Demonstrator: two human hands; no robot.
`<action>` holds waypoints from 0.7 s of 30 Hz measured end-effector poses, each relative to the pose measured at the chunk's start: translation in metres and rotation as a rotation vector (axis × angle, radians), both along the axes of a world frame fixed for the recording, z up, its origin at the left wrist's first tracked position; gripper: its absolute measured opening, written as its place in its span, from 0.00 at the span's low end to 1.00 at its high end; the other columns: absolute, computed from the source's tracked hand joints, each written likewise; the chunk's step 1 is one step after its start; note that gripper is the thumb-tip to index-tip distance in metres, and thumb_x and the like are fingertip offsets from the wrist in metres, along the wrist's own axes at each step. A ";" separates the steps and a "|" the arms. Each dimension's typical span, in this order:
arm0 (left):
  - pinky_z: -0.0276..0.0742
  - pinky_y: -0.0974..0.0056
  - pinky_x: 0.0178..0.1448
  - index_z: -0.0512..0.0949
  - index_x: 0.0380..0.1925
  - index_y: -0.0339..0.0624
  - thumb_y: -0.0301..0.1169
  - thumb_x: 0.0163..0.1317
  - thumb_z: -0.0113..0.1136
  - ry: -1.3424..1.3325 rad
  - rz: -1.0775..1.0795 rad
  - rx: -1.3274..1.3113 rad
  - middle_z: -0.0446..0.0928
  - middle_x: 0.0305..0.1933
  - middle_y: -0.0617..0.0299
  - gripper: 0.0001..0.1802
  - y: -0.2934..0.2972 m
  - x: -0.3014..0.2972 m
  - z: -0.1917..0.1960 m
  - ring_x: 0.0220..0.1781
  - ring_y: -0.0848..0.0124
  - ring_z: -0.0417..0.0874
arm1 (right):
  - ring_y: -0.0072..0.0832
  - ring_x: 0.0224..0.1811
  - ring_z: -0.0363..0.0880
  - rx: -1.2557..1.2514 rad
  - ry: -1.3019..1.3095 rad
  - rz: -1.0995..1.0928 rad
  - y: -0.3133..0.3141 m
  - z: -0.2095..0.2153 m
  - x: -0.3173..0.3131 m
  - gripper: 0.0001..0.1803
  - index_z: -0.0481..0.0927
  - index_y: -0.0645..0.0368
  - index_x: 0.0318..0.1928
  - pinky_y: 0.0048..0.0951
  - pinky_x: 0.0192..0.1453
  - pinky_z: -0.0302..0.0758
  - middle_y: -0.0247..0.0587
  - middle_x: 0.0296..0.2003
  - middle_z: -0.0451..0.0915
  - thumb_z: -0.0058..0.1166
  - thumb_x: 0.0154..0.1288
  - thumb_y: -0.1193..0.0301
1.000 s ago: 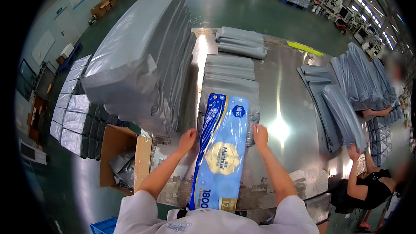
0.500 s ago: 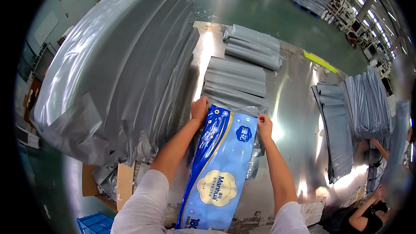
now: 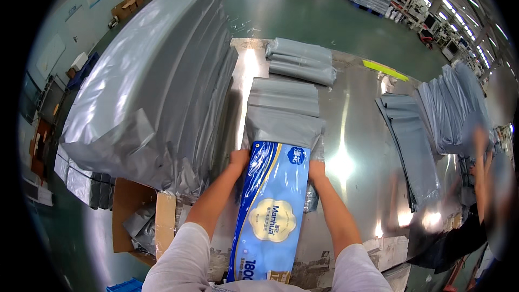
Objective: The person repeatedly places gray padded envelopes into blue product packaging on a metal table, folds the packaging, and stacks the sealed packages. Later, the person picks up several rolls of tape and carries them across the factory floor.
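A long blue plastic-wrapped pack (image 3: 273, 184) with a cream flower-shaped label lies lengthwise before me on the metal table. Its far end is inside the mouth of a grey plastic bag (image 3: 286, 127), which covers the top edge. On the pack's left side, my left hand (image 3: 240, 158) is closed at the bag's edge. My right hand (image 3: 317, 170) is closed on the opposite side, where the bag's rim hangs down. The fingertips of both hands are largely hidden beside the pack. Folded grey bags (image 3: 284, 97) lie just beyond it.
A tall stack of grey bags (image 3: 157, 75) stands at the left, above an open cardboard box (image 3: 165, 221). More folded bags (image 3: 303, 62) lie at the table's far side. Further bag piles (image 3: 411, 146) sit at the right, near another person's arm (image 3: 480, 167). Yellow tape (image 3: 385, 70) marks the far edge.
The grey bag's mouth now covers the pack's far end. Both hands have moved nearer to me along its sides. The view has shifted, and the person at the right has raised an arm.
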State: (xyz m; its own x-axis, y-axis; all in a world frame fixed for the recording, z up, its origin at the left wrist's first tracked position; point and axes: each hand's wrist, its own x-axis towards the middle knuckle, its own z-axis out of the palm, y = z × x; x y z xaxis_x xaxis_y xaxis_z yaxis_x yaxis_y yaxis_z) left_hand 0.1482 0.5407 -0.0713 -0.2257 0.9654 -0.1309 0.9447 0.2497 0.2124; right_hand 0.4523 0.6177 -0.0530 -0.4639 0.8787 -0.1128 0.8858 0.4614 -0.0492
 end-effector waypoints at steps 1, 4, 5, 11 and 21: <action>0.73 0.53 0.31 0.76 0.25 0.44 0.33 0.52 0.45 0.019 -0.050 -0.027 0.77 0.28 0.51 0.10 -0.018 0.003 0.003 0.31 0.56 0.79 | 0.43 0.28 0.77 -0.027 0.023 0.003 -0.018 0.000 0.008 0.11 0.79 0.57 0.21 0.39 0.30 0.72 0.49 0.23 0.77 0.45 0.47 0.65; 0.73 0.53 0.30 0.77 0.23 0.45 0.34 0.51 0.46 -0.039 -0.078 -0.041 0.77 0.25 0.53 0.10 -0.105 0.020 0.009 0.28 0.57 0.79 | 0.43 0.29 0.77 -0.123 0.081 -0.071 -0.102 0.002 0.033 0.11 0.79 0.55 0.23 0.40 0.31 0.72 0.49 0.24 0.77 0.46 0.47 0.64; 0.73 0.53 0.30 0.77 0.24 0.45 0.34 0.51 0.46 -0.096 -0.092 -0.021 0.77 0.24 0.53 0.10 -0.148 0.028 0.004 0.27 0.57 0.79 | 0.42 0.30 0.77 -0.213 0.055 -0.088 -0.142 0.000 0.045 0.11 0.78 0.55 0.25 0.42 0.31 0.71 0.47 0.26 0.78 0.47 0.47 0.63; 0.72 0.53 0.32 0.75 0.32 0.48 0.38 0.47 0.49 -0.160 -0.200 -0.442 0.77 0.30 0.54 0.12 -0.411 0.089 0.066 0.33 0.56 0.78 | 0.45 0.29 0.76 -0.392 0.072 -0.019 -0.420 0.007 0.112 0.11 0.77 0.55 0.26 0.43 0.29 0.71 0.48 0.26 0.77 0.48 0.47 0.62; 0.71 0.57 0.40 0.78 0.28 0.42 0.41 0.39 0.58 -0.303 -0.773 -0.648 0.77 0.34 0.50 0.17 -0.382 0.066 0.009 0.37 0.58 0.78 | 0.39 0.31 0.76 -0.641 0.359 -0.077 -0.348 0.057 0.085 0.19 0.78 0.58 0.30 0.35 0.35 0.71 0.47 0.28 0.77 0.50 0.47 0.55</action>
